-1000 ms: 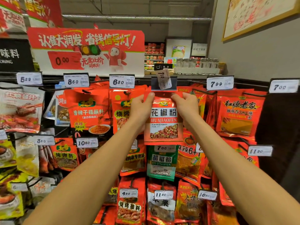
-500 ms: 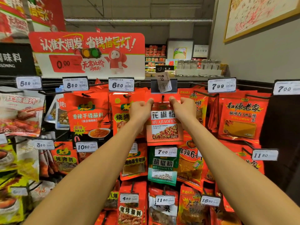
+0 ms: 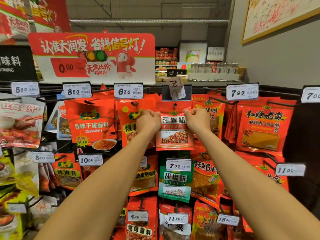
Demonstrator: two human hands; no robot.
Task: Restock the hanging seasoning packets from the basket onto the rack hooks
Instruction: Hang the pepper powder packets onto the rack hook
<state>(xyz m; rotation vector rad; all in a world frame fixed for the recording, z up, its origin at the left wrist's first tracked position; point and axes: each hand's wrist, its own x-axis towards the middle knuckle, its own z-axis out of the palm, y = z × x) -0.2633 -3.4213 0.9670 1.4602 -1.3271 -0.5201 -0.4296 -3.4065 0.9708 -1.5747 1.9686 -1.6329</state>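
My left hand [image 3: 149, 120] and right hand [image 3: 197, 118] each pinch a top corner of the red pepper-powder packet [image 3: 174, 134], its hole on the hook [image 3: 175, 106]. If I let go early, it might slip off and fall.

A grey wall [image 3: 277, 63] rose at right, bearing a gold-framed poster [image 3: 280, 13]. Distant shelves [image 3: 166, 56] stood beneath a dark ceiling with a metal pipe [image 3: 149, 20].
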